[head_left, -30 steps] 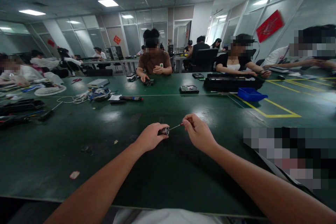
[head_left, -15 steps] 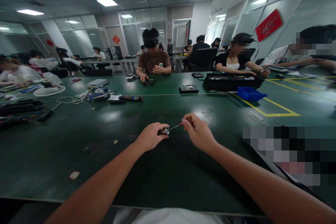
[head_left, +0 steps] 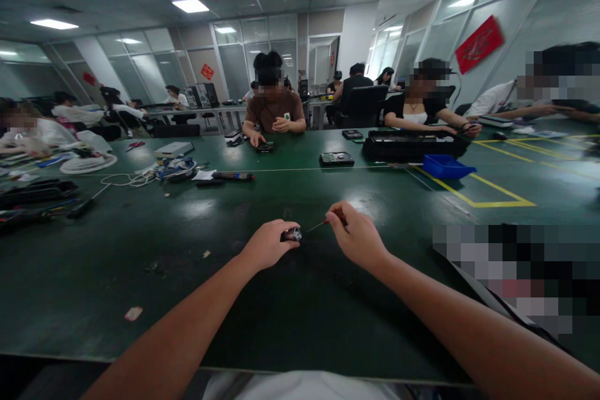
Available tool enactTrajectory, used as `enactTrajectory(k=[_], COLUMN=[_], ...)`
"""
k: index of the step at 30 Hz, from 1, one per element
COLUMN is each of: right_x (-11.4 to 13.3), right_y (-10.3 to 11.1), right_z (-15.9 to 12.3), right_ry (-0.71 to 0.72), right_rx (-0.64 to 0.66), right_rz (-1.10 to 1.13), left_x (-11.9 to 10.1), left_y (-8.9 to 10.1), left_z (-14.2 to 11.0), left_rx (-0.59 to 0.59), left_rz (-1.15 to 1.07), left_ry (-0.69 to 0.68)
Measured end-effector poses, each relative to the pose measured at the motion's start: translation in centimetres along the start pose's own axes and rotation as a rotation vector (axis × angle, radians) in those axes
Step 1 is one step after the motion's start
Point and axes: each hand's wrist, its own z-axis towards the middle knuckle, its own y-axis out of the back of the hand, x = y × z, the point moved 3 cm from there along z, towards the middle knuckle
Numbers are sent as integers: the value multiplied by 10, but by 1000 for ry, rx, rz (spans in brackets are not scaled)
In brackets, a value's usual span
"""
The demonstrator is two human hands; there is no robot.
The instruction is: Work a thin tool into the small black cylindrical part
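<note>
My left hand (head_left: 269,245) is closed around a small dark cylindrical part (head_left: 292,234) with a silvery end that faces right. Too little of the part shows to tell its kind. Opposite it, my right hand (head_left: 354,231) pinches a thin screwdriver (head_left: 319,225) with a reddish collar, its handle mostly hidden by the fingers. The screwdriver's slim shaft points left, and its tip sits a short way off the silvery end. Both hands are above the green tabletop (head_left: 300,312).
Beyond my hands lie a hard drive (head_left: 336,159), a blue tray (head_left: 447,167), a long black housing (head_left: 417,145) and a dark power tool (head_left: 233,176). Cables (head_left: 135,178) and a white fan grille (head_left: 88,164) are at left. Across the table a co-worker (head_left: 275,109) handles a device.
The screwdriver's tip has drawn back from the part's silvery end, leaving a small gap. The part has turned slightly in my left hand.
</note>
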Motion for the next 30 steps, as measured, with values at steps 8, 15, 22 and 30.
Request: enactTrajectory(k=[8, 15, 22, 30], right_x=[5, -4, -2, -3], right_y=[-2, -5, 0, -1], right_z=[-1, 1, 1, 1], right_ry=[57, 48, 13, 7], right_rx=[53, 53, 1, 3], right_rz=[62, 1, -40, -12], left_x=[-2, 0, 2, 6], left_y=[0, 0, 4, 1], left_z=[0, 0, 0, 1], left_rx=[8, -31, -163, -179], left_rz=[-10, -31, -188, -416], left_ry=[-47, -26, 51, 155])
